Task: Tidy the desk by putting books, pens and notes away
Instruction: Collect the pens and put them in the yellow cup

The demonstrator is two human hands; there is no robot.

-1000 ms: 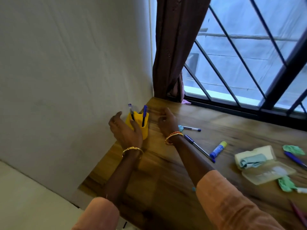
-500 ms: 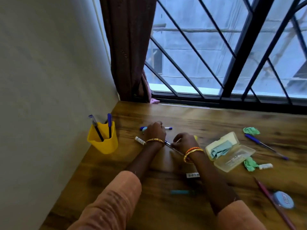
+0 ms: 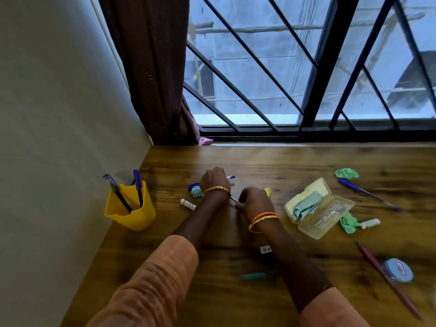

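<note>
The left hand (image 3: 214,180) curls over a white pen (image 3: 230,177). The right hand (image 3: 253,202) pinches what looks like another pen (image 3: 233,198), both on the desk (image 3: 283,166)

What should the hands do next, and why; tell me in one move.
Probably lift the pens they grip and carry them left to the yellow holder. The left hand is curled on a white pen, the right hand pinches a thin pen, and the holder already stands two pens upright.
</note>
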